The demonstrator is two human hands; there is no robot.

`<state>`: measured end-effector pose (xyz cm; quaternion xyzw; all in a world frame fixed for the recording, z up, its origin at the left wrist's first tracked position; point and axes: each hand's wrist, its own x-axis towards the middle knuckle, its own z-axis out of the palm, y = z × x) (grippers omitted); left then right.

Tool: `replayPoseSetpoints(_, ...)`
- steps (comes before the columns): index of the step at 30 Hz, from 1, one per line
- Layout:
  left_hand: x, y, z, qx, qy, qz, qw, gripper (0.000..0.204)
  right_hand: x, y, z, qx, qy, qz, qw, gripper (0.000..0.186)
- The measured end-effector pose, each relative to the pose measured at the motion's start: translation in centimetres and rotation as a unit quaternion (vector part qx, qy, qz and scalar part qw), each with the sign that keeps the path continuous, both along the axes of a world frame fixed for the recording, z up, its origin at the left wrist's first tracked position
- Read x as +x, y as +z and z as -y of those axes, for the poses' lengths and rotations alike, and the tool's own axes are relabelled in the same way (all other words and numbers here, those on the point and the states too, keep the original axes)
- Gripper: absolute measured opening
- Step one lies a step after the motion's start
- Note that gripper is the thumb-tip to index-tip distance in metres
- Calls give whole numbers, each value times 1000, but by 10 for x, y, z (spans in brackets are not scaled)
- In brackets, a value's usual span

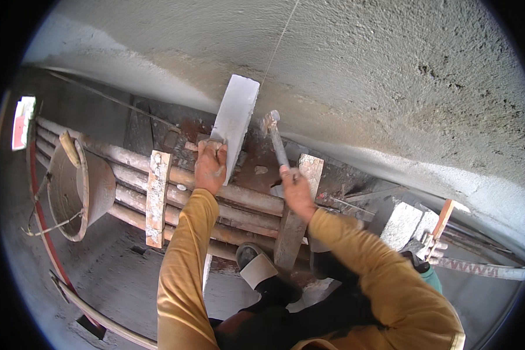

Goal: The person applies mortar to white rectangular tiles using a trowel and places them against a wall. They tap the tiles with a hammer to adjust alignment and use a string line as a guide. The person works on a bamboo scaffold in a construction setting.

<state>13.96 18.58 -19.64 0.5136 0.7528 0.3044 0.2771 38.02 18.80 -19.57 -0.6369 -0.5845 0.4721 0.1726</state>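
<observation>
A long white board (235,108) stands tilted near the plastered wall. My left hand (210,165) is closed at its left edge, fingertips against its face. A thin sliver shows at those fingertips, too small to name. To the right, my right hand (297,189) grips the handle of a hammer (278,143). The hammer head, crusted with pale mortar, points up toward the wall, apart from the board. Below my hands run several round wooden poles (245,198), laid side by side, with a short plank (300,233) across them beside my right hand.
A mortar-stained bucket (99,186) with a wooden handle hangs at the left. Another short plank (157,198) crosses the poles. The rough plastered wall (356,76) rises ahead, with a string (279,44) before it. My sandalled foot (255,265) rests on the poles. Rubble lies along the wall.
</observation>
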Motion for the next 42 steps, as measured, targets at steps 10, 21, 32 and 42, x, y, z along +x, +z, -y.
replayPoseSetpoints(10, 11, 17, -6, -49, 62, 84, 993, 26, 147, 150, -87, 73, 332, 252, 906, 44)
replayPoseSetpoints(21, 2, 50, -22, -60, 109, 307, 944, 18, 167, 90, 29, -31, 168, 142, 975, 34)
replayPoseSetpoints(32, -8, 75, -58, -19, 72, 279, 957, 21, 166, 90, 30, 34, 232, 136, 963, 37)
replayPoseSetpoints(42, -15, 66, -62, -42, 100, 285, 952, 19, 164, 85, 28, 32, 255, 155, 954, 39)
